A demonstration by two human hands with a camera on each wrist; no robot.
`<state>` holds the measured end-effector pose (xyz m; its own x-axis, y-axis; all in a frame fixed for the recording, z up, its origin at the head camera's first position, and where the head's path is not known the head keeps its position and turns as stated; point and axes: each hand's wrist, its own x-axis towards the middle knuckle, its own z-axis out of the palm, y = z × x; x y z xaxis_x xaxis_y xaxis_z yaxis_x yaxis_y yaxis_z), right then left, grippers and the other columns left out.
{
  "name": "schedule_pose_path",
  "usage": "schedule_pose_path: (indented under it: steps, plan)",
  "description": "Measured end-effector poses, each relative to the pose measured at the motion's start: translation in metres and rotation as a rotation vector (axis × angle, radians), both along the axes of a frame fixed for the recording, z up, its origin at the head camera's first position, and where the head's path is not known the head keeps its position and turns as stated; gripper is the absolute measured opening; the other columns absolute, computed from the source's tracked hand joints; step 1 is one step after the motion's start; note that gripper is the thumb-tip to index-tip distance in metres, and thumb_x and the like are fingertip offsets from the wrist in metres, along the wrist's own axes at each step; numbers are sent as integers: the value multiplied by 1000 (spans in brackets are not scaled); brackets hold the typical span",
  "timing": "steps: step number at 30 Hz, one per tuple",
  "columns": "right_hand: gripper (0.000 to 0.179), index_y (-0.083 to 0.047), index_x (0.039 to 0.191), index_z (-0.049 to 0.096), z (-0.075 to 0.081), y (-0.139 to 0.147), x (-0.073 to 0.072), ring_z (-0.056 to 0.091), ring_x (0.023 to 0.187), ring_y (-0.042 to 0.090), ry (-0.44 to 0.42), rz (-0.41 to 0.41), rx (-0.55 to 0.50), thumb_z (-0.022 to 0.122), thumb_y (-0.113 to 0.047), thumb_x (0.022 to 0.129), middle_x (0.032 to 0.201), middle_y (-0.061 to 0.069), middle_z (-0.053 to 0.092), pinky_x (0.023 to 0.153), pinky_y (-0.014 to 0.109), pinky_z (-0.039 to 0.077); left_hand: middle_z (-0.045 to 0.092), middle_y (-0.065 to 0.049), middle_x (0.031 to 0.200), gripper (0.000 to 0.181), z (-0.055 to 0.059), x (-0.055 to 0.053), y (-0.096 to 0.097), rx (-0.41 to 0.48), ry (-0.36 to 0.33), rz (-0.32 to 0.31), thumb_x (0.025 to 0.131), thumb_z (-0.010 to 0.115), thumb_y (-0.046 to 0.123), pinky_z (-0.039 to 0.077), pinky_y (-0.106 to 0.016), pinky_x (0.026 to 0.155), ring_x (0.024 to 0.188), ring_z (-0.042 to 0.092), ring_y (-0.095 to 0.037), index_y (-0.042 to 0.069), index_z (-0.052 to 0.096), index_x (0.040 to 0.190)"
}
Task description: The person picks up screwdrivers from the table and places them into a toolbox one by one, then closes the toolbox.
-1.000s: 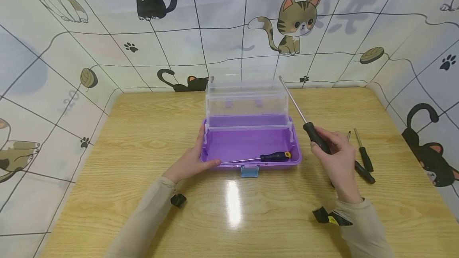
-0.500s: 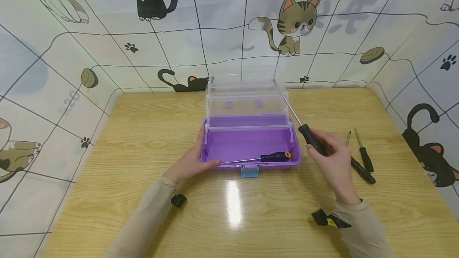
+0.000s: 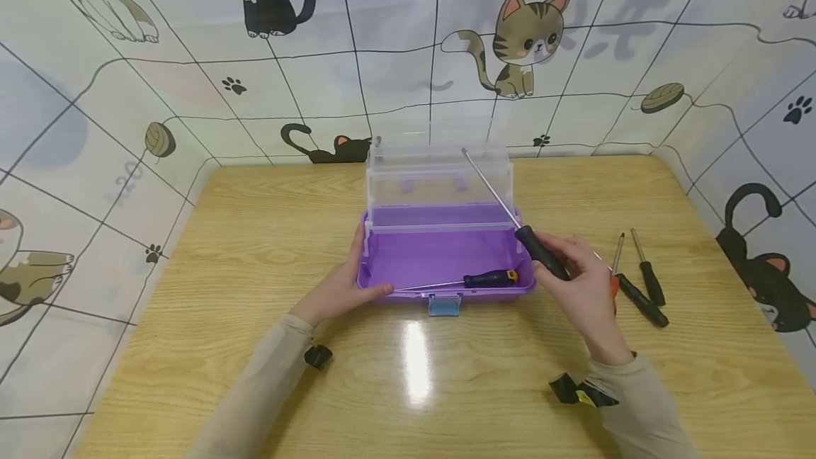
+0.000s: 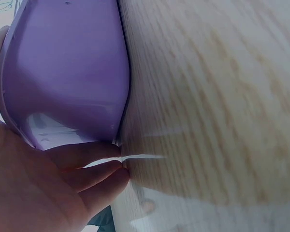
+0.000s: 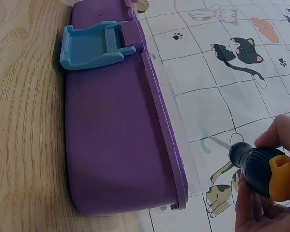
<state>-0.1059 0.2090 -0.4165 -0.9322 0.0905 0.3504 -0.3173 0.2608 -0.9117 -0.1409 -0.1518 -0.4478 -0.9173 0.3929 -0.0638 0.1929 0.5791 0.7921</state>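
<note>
A purple toolbox [image 3: 440, 250] stands on the table with its clear lid [image 3: 440, 186] raised. My left hand [image 3: 338, 292] grips its front left corner, thumb on the front rim and fingers along the end wall. In the left wrist view, fingertips [image 4: 117, 174] reach down to the tabletop. My right hand [image 3: 588, 292] holds a long screwdriver [image 3: 538, 252] by its black handle, above the box's right end. Its shaft slants up and left in front of the lid; an orange end cap [image 5: 283, 178] shows in the right wrist view. Another screwdriver [image 3: 489, 279] lies inside along the front wall.
Right of the box, two black-handled screwdrivers [image 3: 642, 301] and a red-handled one [image 3: 614, 285], partly hidden by my right hand, lie on the wooden table [image 3: 268, 232]. A blue latch [image 3: 443, 305] hangs down at the box front. A cat-print sheet [image 3: 395, 83] surrounds the table.
My right hand has moved left with the screwdriver, whose tip is now in front of the lid. The red-handled screwdriver has come into sight behind it. My left hand has stayed put.
</note>
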Motion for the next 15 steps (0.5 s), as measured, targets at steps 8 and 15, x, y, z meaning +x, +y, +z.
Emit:
schedule_pose_path:
  steps: [8, 15]
  plan:
    - [40, -2, 111, 63, 15, -9, 2, 52, 85, 15, -27, 32, 61, 67, 7, 72, 94, 9, 52, 74, 15, 44, 19, -11, 144, 116, 1, 0, 0, 8, -12, 8, 67, 70, 55, 35, -48, 92, 115, 43, -33, 35, -18, 139]
    - [40, 5, 111, 60, 32, -14, 2, 49, 87, 17, -37, 145, 79, 63, 14, 71, 99, 14, 53, 73, 14, 44, 23, -12, 143, 114, -1, 1, 0, 26, -4, 2, 67, 70, 53, 35, -48, 92, 115, 43, -32, 35, -17, 139]
